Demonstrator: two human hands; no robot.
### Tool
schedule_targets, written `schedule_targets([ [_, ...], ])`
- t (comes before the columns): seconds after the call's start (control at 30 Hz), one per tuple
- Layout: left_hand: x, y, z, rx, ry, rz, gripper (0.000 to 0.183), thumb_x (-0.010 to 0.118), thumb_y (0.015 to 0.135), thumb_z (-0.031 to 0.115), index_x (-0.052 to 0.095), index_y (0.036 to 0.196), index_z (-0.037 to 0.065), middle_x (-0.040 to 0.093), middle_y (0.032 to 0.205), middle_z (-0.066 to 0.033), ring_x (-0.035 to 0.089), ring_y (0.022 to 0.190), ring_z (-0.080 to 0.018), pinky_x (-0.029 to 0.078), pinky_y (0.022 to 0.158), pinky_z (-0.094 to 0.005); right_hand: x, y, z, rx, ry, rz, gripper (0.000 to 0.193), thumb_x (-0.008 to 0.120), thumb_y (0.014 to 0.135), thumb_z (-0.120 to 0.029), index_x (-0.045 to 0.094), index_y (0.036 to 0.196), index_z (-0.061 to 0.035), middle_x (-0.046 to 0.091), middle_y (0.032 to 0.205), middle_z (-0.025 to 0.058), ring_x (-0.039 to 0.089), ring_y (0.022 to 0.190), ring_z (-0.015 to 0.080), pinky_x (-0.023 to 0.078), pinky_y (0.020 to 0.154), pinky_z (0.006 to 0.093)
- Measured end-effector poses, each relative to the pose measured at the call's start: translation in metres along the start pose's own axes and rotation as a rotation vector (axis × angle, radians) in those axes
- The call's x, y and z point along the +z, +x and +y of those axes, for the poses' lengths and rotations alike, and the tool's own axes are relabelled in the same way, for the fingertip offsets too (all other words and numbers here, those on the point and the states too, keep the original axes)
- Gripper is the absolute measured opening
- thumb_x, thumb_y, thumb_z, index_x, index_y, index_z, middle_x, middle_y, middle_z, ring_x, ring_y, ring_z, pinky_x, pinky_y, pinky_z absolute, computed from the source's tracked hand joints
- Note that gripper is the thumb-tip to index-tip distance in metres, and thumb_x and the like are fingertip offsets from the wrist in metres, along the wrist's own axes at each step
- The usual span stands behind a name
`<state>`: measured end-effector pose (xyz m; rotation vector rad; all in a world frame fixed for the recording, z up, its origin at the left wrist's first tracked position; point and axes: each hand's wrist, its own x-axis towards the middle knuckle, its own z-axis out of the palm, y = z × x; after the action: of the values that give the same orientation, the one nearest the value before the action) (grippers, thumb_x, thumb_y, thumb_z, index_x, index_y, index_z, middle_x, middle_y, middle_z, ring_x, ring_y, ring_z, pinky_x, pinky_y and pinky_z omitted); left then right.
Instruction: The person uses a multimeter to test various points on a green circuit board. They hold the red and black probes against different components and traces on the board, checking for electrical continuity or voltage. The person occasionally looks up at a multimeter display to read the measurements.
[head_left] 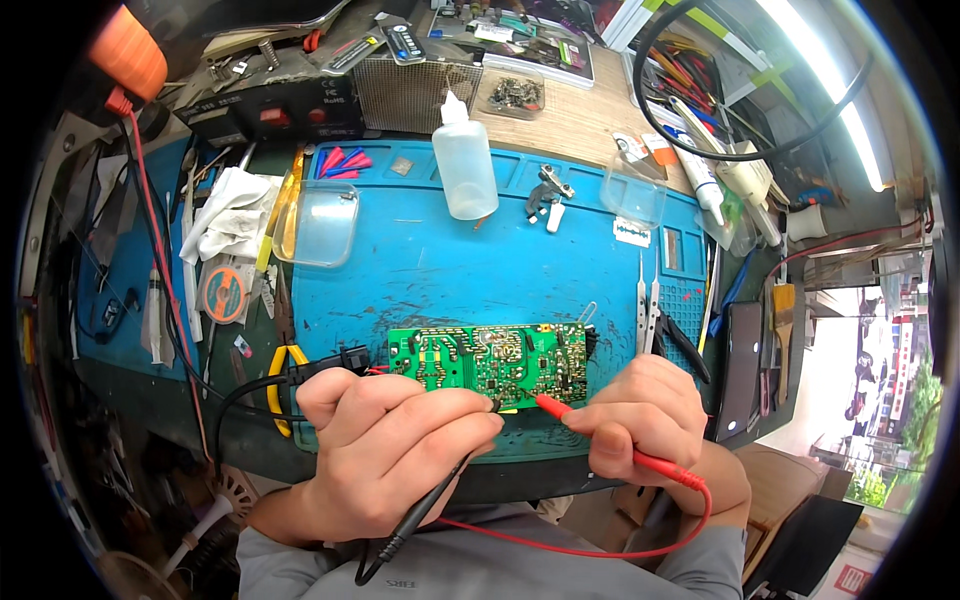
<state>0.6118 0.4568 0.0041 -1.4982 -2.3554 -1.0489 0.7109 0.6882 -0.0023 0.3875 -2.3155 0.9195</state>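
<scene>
Board (480,368), green, lies solder side up near the front of the blue mat (420,270), its long edges running left to right. 2 hands work apart at its near edge. Left hand (385,450) is closed around the black probe (425,505), whose tip sits by that edge; whether it makes contact, I cannot tell. Right hand (645,420) pinches the red probe (556,407), its tip at the board just right of the black one. Tweezers (642,310) and black-handled pliers (683,350) lie beyond the right hand. Yellow pliers (282,390) lie left of the left hand. 1 bottle (466,168) stands farther back, near 1 clear tray (327,225).
</scene>
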Motion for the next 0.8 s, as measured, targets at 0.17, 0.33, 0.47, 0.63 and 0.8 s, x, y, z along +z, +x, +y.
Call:
schedule_targets([
  [0.17, 0.0, 0.0002, 0.0006, -0.011, 0.007, -0.002, 0.02, 0.08, 0.077, 0.018, 0.078, 0.098, 0.016, 0.076, 0.101, 0.0054, 0.058, 0.087, -0.0171, 0.033, 0.087, -0.0364, -0.0038, 0.0035, 0.0006, -0.013, 0.0, -0.046, 0.005, 0.072, 0.085, -0.004, 0.072, 0.08, -0.0054, 0.065, 0.066, 0.0024, 0.059, 0.05, 0.0154, 0.041, 0.045, 0.0284],
  [0.33, -0.0002, 0.0007, 0.0005, -0.006, 0.008, -0.001, 0.02, 0.08, 0.078, 0.018, 0.077, 0.097, 0.016, 0.076, 0.101, 0.0054, 0.058, 0.087, -0.0171, 0.033, 0.087, -0.0363, -0.0035, 0.0046, 0.0007, -0.02, -0.002, -0.036, 0.004, 0.073, 0.083, -0.003, 0.072, 0.079, -0.0053, 0.065, 0.065, 0.0023, 0.058, 0.05, 0.0157, 0.041, 0.045, 0.0286],
  [0.47, 0.0, 0.0009, 0.0009, -0.007, 0.006, 0.004, 0.019, 0.08, 0.078, 0.018, 0.077, 0.097, 0.016, 0.076, 0.1, 0.0052, 0.058, 0.086, -0.0171, 0.033, 0.087, -0.0365, -0.0018, 0.0043, 0.0004, -0.026, -0.007, -0.013, 0.005, 0.073, 0.081, -0.002, 0.071, 0.077, -0.0054, 0.065, 0.065, 0.0022, 0.058, 0.049, 0.0157, 0.041, 0.045, 0.0283],
  [0.63, 0.0005, 0.0017, 0.0012, -0.009, -0.004, 0.015, 0.017, 0.08, 0.079, 0.017, 0.077, 0.096, 0.015, 0.076, 0.099, 0.0048, 0.058, 0.084, -0.0172, 0.033, 0.087, -0.0367, -0.0009, 0.0045, 0.0008, -0.034, -0.014, 0.001, 0.006, 0.072, 0.081, -0.002, 0.071, 0.076, -0.0053, 0.064, 0.064, 0.0025, 0.057, 0.049, 0.0154, 0.041, 0.045, 0.0279],
  [0.8, 0.0009, 0.0015, 0.0006, -0.01, -0.004, 0.016, 0.017, 0.08, 0.08, 0.018, 0.077, 0.096, 0.015, 0.076, 0.099, 0.0044, 0.058, 0.084, -0.0172, 0.033, 0.086, -0.0367, -0.0001, 0.0053, 0.0005, -0.041, -0.023, 0.012, 0.007, 0.072, 0.081, -0.002, 0.071, 0.075, -0.0055, 0.064, 0.063, 0.0026, 0.056, 0.048, 0.0152, 0.04, 0.044, 0.0276],
])
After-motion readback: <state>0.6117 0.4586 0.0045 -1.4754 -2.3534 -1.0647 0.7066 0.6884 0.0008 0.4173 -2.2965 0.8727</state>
